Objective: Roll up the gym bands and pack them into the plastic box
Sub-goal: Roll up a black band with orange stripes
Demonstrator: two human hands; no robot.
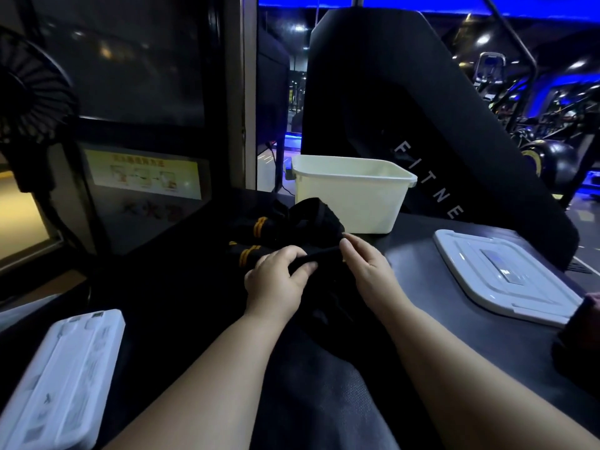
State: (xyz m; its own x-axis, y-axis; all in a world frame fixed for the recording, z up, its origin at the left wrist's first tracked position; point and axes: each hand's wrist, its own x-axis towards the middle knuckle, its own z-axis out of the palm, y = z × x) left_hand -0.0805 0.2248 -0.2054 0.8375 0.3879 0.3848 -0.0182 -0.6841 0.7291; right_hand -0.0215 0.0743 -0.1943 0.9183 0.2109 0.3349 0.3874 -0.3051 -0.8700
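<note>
A heap of black gym bands (311, 222) with yellow stripes lies on the dark table (422, 280), just in front of the white plastic box (354, 196). My left hand (276, 280) grips one black band, thumb over it. My right hand (367, 267) pinches the same band a little to the right. The box stands open; from here I see nothing inside it.
The box's white lid (506, 274) lies flat at the right. A white rectangular case (61, 378) sits at the near left. A black fan (29, 89) stands at the far left. A tall black fitness machine panel (422, 108) rises behind the box.
</note>
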